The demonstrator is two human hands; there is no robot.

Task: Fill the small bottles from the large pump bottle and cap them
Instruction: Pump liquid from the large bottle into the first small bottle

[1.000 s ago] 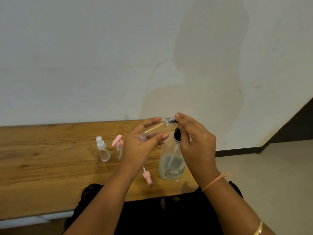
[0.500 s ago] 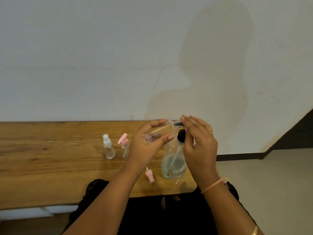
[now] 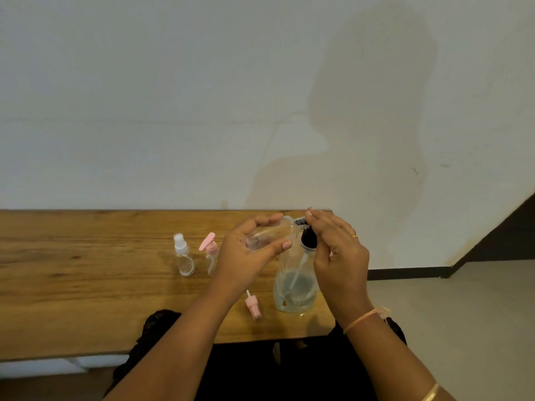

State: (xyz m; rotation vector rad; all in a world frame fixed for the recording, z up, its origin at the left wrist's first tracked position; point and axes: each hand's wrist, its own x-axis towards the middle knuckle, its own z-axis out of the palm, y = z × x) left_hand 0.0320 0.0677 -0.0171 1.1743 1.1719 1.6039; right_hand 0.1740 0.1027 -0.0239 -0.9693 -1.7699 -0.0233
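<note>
Left hand (image 3: 246, 256): gripping a small clear plastic bottle (image 3: 275, 231), tilted sideways.
Right hand (image 3: 338, 250): touching the black head of a large clear pump bottle (image 3: 295, 285).

Wooden table (image 3: 75, 282) with white-capped small bottle (image 3: 183, 257), pink-pump small bottle (image 3: 211, 257), loose pink cap (image 3: 253, 306), large pump bottle (image 3: 293, 287).

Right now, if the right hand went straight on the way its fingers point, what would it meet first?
The right hand would first meet the pump head, which its fingertips seem to touch already; just beyond is the small bottle in the left hand. Depth is unclear.
</note>
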